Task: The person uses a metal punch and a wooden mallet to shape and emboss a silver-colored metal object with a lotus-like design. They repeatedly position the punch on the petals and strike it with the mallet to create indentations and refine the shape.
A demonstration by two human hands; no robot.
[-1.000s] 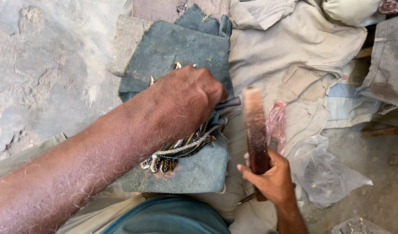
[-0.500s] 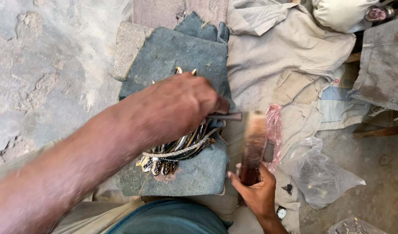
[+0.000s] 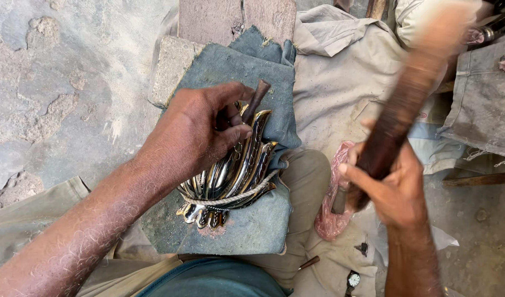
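My left hand (image 3: 200, 129) grips a short dark metal punch (image 3: 257, 97), tilted with its tip down on a shiny fluted metal piece (image 3: 236, 176). That piece has curled gold and silver ribs and lies on a blue-grey cloth pad (image 3: 247, 225) resting on my lap. My right hand (image 3: 392, 190) is shut on a brown wooden mallet (image 3: 406, 104), which is raised to the right of the pad and blurred by motion. The mallet is well apart from the punch.
Rough concrete floor (image 3: 60, 82) fills the left side. A stone block (image 3: 172, 69) sits under the pad's far corner. Beige cloth (image 3: 340, 77) covers the right, with a pink plastic bag (image 3: 332, 214), a wristwatch (image 3: 351, 280) and a small tool (image 3: 308, 263) near my knee.
The mallet has swung up and away from the punch, from beside the pad to high on the right. My left hand has tilted the punch more upright on the metal piece.
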